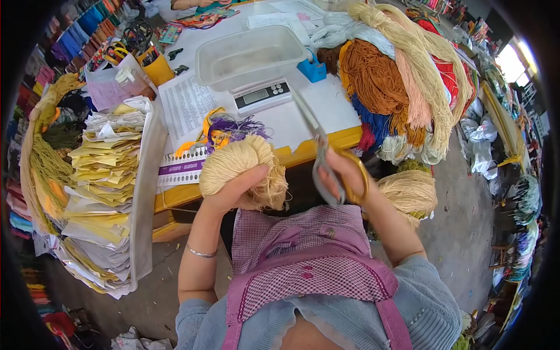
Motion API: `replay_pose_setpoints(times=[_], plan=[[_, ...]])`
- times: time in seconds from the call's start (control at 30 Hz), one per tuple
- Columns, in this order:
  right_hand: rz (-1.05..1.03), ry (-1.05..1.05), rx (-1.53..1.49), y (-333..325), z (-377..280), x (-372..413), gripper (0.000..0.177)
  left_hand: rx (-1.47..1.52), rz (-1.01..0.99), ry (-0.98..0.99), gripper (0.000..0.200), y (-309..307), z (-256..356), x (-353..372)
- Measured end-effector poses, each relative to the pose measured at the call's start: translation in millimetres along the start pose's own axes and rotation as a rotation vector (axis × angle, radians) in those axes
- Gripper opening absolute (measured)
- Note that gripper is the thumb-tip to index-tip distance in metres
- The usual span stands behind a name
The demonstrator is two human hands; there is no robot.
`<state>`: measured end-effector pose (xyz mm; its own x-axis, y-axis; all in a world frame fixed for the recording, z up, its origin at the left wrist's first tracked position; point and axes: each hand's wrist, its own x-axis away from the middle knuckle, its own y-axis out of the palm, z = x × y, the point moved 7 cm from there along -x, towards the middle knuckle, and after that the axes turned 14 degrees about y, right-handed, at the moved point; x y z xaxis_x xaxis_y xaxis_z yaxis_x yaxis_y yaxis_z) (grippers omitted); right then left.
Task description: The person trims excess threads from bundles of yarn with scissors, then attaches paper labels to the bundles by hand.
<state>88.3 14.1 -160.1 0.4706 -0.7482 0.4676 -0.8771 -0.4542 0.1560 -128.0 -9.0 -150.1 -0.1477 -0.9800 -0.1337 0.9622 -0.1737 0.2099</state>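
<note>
My left hand is wrapped round a thick bundle of cream yarn above the table's front edge. Its loose ends hang to the right of my fingers. In my right hand is a pair of scissors with one grey and one yellow handle loop. The scissors' blades point up and away, to the right of the yarn and apart from it. Purple and orange threads lie on the table just beyond the bundle, beside a white-and-purple card with holes.
A digital scale bears a clear plastic tub. By it is a blue tape dispenser. Large yarn skeins are heaped at the right. Packed paper packets stand at the left. Another person's hands show at the far edge.
</note>
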Motion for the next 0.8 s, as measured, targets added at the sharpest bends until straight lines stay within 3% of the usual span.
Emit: replay_pose_setpoints(times=[0.03, 0.07, 0.1, 0.13, 0.2, 0.27, 0.33, 0.4, 0.53, 0.6, 0.63, 0.7, 0.8], plan=[[0.289, -0.029, 0.299, -28.5, -12.2, -5.6, 0.063, 0.057, -0.027, 0.060, 0.046, 2.8, 9.0, 1.7], [0.525, 0.076, 0.590, -55.3, -23.5, -16.6, 0.058, 0.113, -0.052, 0.115, 0.048, 5.0, 16.3, 4.0], [0.740, -0.070, 1.002, -77.7, -39.9, -28.6, 0.066, -0.032, -0.157, 0.319, 0.054, 8.5, 33.2, -3.9], [0.868, -0.174, 1.190, -90.2, -46.3, -40.4, 0.071, -0.070, -0.149, 0.291, 0.054, 7.7, 40.2, -1.7], [0.924, -0.137, 1.266, -103.9, -56.8, -54.8, 0.070, -0.093, -0.135, 0.249, 0.051, 16.1, 71.8, 2.6], [0.923, -0.088, 1.359, -102.6, -67.6, -64.7, 0.056, 0.085, -0.165, 0.411, 0.033, 32.7, 118.3, 6.3], [0.928, -0.182, 1.363, -104.0, -70.2, -73.5, 0.052, 0.320, -0.348, 0.519, 0.044, 36.3, 159.1, 6.1], [0.886, -0.221, 1.346, -108.0, -67.1, -82.6, 0.048, 0.424, -0.380, 0.562, 0.051, 44.9, 192.1, 16.6], [0.861, -0.263, 1.348, -101.4, -63.9, -82.2, 0.041, 0.448, -0.242, 0.657, 0.057, 23.2, 266.9, 43.7], [0.964, -0.406, 1.502, -75.4, -75.4, -63.9, 0.030, 0.374, -0.183, 0.741, 0.055, 7.3, 311.4, 61.2], [0.935, -0.587, 1.360, -45.6, -88.8, -44.0, 0.019, 0.316, -0.147, 0.784, 0.054, -1.2, 333.6, 70.8], [0.580, -0.886, 0.890, 6.5, -92.1, -33.8, 0.019, 0.206, -0.057, 0.862, 0.053, -17.8, 377.1, 89.3], [-0.476, -0.484, 0.347, 115.2, -41.1, -50.7, 0.057, 0.032, 0.110, 0.966, 0.050, -39.3, 436.9, 124.0]])
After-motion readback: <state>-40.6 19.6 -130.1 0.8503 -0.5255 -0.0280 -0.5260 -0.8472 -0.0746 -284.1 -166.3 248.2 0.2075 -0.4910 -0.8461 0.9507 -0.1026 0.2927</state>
